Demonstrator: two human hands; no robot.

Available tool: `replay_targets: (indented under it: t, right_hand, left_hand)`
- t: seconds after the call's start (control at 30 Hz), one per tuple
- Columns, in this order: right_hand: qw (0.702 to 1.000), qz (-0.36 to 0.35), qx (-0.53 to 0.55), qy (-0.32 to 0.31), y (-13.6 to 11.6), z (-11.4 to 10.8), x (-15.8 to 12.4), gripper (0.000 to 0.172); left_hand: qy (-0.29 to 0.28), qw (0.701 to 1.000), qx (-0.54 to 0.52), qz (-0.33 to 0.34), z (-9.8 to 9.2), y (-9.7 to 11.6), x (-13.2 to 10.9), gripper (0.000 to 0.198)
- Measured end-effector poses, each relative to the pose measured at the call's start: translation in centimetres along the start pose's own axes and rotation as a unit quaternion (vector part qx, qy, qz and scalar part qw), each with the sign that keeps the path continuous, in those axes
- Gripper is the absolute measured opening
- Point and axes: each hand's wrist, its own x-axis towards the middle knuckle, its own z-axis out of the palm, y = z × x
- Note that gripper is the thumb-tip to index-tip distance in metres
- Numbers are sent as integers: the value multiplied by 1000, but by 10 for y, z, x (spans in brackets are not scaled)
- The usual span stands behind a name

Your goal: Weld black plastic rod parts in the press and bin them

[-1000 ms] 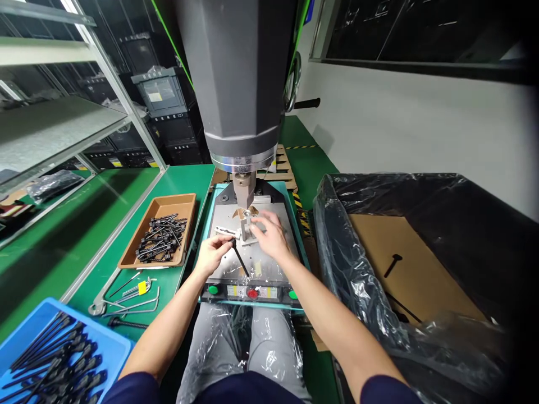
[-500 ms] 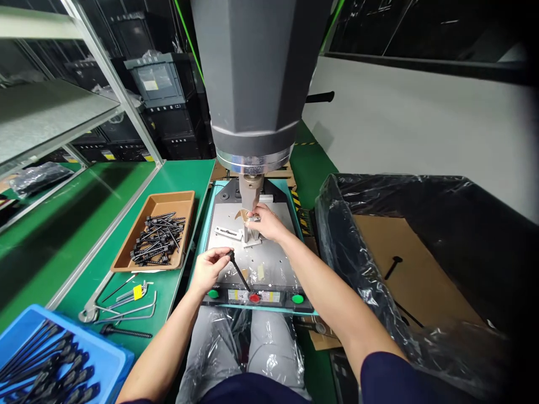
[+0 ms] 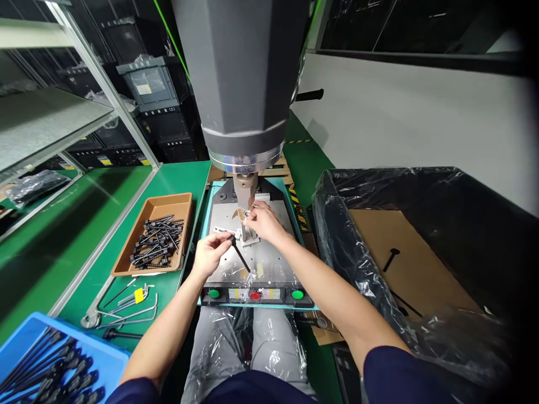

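Note:
My left hand (image 3: 209,253) pinches the thick head of a black threaded bolt-like piece (image 3: 241,259) between thumb and fingers. The shaft slants down to the right over the metal plate (image 3: 275,266). My right hand (image 3: 266,224) is closed at the top of a small pale fixture (image 3: 250,242). What its fingertips grip there is too small to make out. Just above the fixture, a tapered metal horn (image 3: 246,193) comes down from the large grey machine head (image 3: 242,84). A curled tan scrap (image 3: 239,214) sits beside the right fingertips.
To the left, a brown tray (image 3: 170,198) and a blue bin (image 3: 115,352) hold many black pieces. Hex keys (image 3: 137,321) and a loose black piece (image 3: 122,335) lie between them. A plastic-lined bin (image 3: 330,235) stands right. Green (image 3: 214,293) and red (image 3: 255,295) buttons line the machine's front.
My left hand has moved forward with the black bolt-like piece, bringing its head closer to the fixture. The right hand stays at the fixture. The view has shifted slightly.

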Motion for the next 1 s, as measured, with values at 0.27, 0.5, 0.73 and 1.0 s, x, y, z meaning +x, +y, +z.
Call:
replay_targets:
  t: [0.27, 0.5, 0.73, 1.0]
  right_hand:
    - [998, -13, 1, 58, 25, -17, -61, 33]
    - [995, 54, 50, 66, 50, -19, -100, 32]
    - [992, 88, 86, 32, 62, -17, -126, 29]
    - [989, 104, 108, 14, 62, -17, -136, 27]
  left_hand:
    - [1, 999, -32, 38, 29, 6, 56, 38]
    - [-9, 993, 83, 80, 42, 0, 80, 19]
    - [-82, 969, 166, 162, 36, 4, 95, 11]
    - [-145, 959, 158, 184, 31, 4, 104, 17]
